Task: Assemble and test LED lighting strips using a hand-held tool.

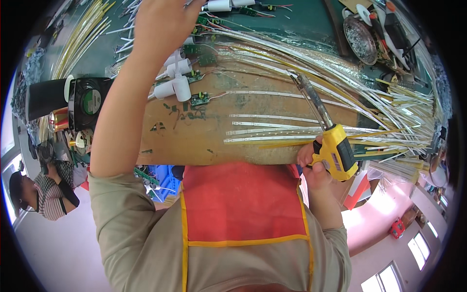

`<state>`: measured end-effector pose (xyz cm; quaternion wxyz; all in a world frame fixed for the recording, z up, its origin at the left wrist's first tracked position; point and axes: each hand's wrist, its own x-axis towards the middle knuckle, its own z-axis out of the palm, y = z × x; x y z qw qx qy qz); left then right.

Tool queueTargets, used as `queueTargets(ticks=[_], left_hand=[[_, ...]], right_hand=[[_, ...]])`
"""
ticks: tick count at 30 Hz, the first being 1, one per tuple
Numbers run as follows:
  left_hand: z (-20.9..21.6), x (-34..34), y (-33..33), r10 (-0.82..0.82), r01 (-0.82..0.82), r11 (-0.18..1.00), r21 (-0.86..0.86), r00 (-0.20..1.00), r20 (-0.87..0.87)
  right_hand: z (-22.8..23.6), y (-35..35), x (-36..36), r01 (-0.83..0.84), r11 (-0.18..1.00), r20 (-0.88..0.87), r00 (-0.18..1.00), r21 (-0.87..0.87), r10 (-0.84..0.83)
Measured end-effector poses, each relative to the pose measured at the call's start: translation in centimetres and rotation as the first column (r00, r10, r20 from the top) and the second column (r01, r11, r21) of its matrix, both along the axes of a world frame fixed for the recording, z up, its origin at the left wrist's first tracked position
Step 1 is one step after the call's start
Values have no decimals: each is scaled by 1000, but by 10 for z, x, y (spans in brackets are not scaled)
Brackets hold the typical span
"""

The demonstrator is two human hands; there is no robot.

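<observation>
My right hand [315, 163] is clenched around the yellow-and-black grip of a soldering gun [327, 134], its long metal barrel slanting up and to the left so the tip hangs over the wooden workboard [204, 141], just above a run of thin white LED strips [272, 129] laid flat across it. My left hand [163, 22] reaches far up the bench toward a cluster of white plastic tubes [177, 80] and small green circuit boards [199, 99]; the top edge of the view cuts off its fingers, so I cannot tell whether it grips anything. A black fan [87, 102] stands off to the left of my arm, and a big sheaf of yellow and white strips [389, 102] fans out to the right. My red apron [243, 202] fills the foreground.
</observation>
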<state>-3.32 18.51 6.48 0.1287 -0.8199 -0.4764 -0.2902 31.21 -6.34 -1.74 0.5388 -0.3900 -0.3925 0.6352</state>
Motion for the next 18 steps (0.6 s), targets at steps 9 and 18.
queueTargets(ticks=[9,18], left_hand=[[-5,64,62,127,-126,988,91,992,-3],[32,51,55,262,-135,927,-350,901,346]], right_hand=[[-1,-2,1,37,998,-54,998,-47,-39],[0,3,-2,-5,1000,-66,998,-13,4]])
